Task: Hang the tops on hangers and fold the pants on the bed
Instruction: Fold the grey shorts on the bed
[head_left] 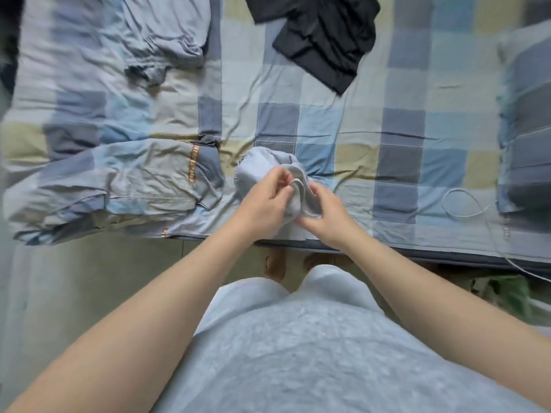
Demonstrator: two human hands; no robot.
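The left hand (265,195) and right hand (326,217) pinch with curled fingers (281,175) the hem of the pale grey garment (256,168), bunched at the near edge of the bed (396,120). Better to spread it flat before folding.

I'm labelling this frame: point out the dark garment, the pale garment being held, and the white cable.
dark garment (325,40): head view, middle of the cloth.
pale garment (257,168): head view, bunched upper fold.
white cable (460,190): head view, top of the loop.
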